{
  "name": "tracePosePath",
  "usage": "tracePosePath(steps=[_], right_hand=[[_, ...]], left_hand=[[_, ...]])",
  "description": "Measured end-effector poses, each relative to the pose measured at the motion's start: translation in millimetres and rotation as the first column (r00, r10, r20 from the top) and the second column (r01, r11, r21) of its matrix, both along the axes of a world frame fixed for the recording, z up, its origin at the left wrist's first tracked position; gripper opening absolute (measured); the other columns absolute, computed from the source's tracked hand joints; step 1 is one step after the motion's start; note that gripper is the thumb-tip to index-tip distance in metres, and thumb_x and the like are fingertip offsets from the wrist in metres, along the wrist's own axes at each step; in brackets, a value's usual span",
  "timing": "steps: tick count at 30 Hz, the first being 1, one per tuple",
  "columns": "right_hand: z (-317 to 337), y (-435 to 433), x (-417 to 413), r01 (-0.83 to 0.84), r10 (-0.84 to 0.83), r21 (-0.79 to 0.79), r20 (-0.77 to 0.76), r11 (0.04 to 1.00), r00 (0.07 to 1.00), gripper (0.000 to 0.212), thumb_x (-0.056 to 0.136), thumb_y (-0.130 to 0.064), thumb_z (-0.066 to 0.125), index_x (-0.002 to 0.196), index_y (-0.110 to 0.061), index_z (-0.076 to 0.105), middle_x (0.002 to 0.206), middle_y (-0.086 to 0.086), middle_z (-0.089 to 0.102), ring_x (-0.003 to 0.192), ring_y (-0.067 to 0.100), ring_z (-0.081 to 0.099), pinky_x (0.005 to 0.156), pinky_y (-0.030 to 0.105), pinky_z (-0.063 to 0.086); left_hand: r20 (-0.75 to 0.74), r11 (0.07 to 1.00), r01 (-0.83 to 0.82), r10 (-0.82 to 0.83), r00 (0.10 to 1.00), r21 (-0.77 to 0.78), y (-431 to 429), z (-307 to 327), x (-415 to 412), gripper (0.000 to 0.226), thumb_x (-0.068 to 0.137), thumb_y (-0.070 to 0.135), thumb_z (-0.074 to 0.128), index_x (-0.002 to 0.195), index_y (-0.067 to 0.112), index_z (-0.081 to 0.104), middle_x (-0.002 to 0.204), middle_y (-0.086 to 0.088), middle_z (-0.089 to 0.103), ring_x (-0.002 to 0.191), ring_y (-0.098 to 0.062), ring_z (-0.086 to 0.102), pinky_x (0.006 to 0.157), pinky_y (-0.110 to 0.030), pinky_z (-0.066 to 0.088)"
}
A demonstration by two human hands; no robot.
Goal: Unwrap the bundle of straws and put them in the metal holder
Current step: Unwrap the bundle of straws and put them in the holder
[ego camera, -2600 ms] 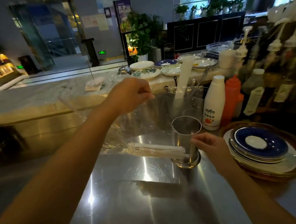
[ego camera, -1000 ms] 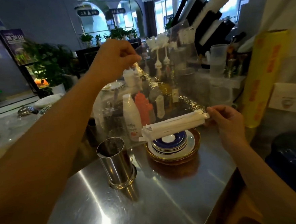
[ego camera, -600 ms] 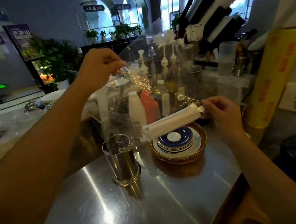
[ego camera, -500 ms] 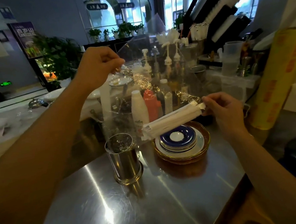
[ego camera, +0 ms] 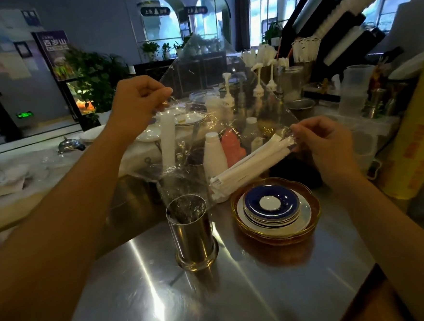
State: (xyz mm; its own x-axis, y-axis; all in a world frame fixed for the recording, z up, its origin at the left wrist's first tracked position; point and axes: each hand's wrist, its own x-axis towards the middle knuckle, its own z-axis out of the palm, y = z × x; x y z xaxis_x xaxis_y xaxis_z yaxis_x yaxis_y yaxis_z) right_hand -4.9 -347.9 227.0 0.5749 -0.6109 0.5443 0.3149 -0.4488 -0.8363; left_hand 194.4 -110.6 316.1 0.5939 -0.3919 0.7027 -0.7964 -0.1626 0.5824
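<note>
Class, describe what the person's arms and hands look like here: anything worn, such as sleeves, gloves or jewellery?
Both forearms are bare as far as the frame shows, with no sleeves visible. The left hand and right hand wear no gloves, and no rings, watch or bracelets show.

Holding a bundle of white paper-wrapped straws (ego camera: 250,166) by its upper end in the right hand (ego camera: 324,142), tilted, lower end hanging just above the stack of plates (ego camera: 274,210). Pinching a corner of clear plastic wrap (ego camera: 217,114) in the left hand (ego camera: 136,101), raised, the sheet stretching between both grips. Standing upright on the steel table (ego camera: 240,296), the metal holder (ego camera: 192,230), just left of the plates, beneath the wrap's lower edge.
</note>
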Motion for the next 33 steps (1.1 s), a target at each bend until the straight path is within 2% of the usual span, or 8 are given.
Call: tracePosePath(steps=[6,9,12,16,18,27,29,33], right_hand=[[6.5,6.8,14.7,-0.011,0.010,-0.055,-0.017,0.998,1.000,0.009,0.085,-0.019,0.058,0.081,-0.026,0.060,0.079,-0.004,0.062,0.067,0.004,0.061,0.061,0.021,0.055],[9.7,10.6,23.5,-0.010,0.008,-0.081,-0.029,0.997,1.000,0.005,0.085,-0.018,0.059,0.082,-0.021,0.062,0.076,-0.002,0.061,0.066,0.006,0.059,0.061,0.021,0.053],[15.6,15.4,30.6,-0.020,0.019,-0.083,-0.016,0.996,1.000,0.005,0.084,-0.017,0.060,0.081,-0.020,0.063,0.074,-0.004,0.061,0.060,0.000,0.057,0.057,0.012,0.051],[25.0,20.5,37.2,-0.026,0.025,-0.122,-0.010,0.992,1.000,0.005,0.085,-0.015,0.059,0.081,-0.017,0.062,0.070,-0.005,0.059,0.054,-0.006,0.056,0.051,0.004,0.044],[27.6,20.8,40.0,-0.019,0.017,-0.147,-0.017,0.989,1.000,0.007,0.085,-0.017,0.060,0.086,-0.011,0.062,0.070,-0.004,0.059,0.052,-0.005,0.055,0.050,0.004,0.043],[29.8,18.3,47.5,-0.051,0.045,-0.165,-0.039,0.985,0.998,0.011,0.085,-0.017,0.059,0.092,-0.009,0.062,0.073,-0.005,0.060,0.057,-0.005,0.056,0.053,0.005,0.045],[32.1,17.0,49.6,-0.057,0.050,-0.177,-0.044,0.982,0.998,0.012,0.085,-0.017,0.059,0.092,-0.008,0.062,0.074,-0.004,0.060,0.058,-0.002,0.057,0.054,0.009,0.049],[35.7,18.5,55.9,-0.073,0.062,-0.206,-0.059,0.976,0.996,0.010,0.085,-0.018,0.060,0.091,-0.010,0.063,0.074,-0.002,0.061,0.057,0.001,0.057,0.057,0.014,0.052]], left_hand=[[-0.010,0.999,0.030,-0.030,1.000,-0.021,16.1,-8.9,6.8,0.014,0.086,0.014,0.061,0.076,0.023,0.061,0.069,0.004,0.062,0.055,0.003,0.060,0.058,-0.009,0.050],[-0.050,0.999,0.025,-0.027,0.998,-0.039,24.6,-14.2,10.1,0.007,0.087,0.013,0.060,0.080,0.013,0.063,0.072,0.002,0.064,0.059,-0.002,0.062,0.063,-0.016,0.054],[-0.085,0.997,0.042,-0.048,0.995,-0.066,33.2,-18.1,12.0,0.007,0.087,0.009,0.059,0.088,0.004,0.063,0.072,0.000,0.066,0.062,-0.010,0.063,0.066,-0.025,0.055],[-0.103,0.995,0.018,-0.028,0.994,-0.100,40.9,-20.9,12.1,0.009,0.087,0.007,0.059,0.078,0.009,0.062,0.054,0.022,0.066,0.054,0.001,0.061,0.060,-0.013,0.052],[-0.118,0.994,0.013,-0.026,0.993,-0.112,43.9,-21.6,10.6,0.016,0.087,0.005,0.058,0.075,0.015,0.060,0.053,0.024,0.065,0.052,0.002,0.060,0.059,-0.012,0.052],[-0.116,0.993,0.044,-0.058,0.992,-0.113,49.1,-23.9,4.5,0.018,0.088,0.001,0.055,0.075,0.013,0.058,0.055,0.028,0.066,0.056,0.007,0.062,0.057,-0.009,0.050],[-0.116,0.993,0.030,-0.043,0.992,-0.113,50.4,-25.6,6.8,0.018,0.088,0.003,0.055,0.075,0.013,0.058,0.055,0.025,0.066,0.056,0.006,0.062,0.057,-0.009,0.050],[-0.175,0.994,-0.016,-0.004,0.985,-0.111,55.7,-30.8,15.3,0.016,0.088,0.011,0.057,0.075,0.018,0.060,0.068,0.001,0.063,0.056,0.003,0.059,0.063,-0.014,0.052]])
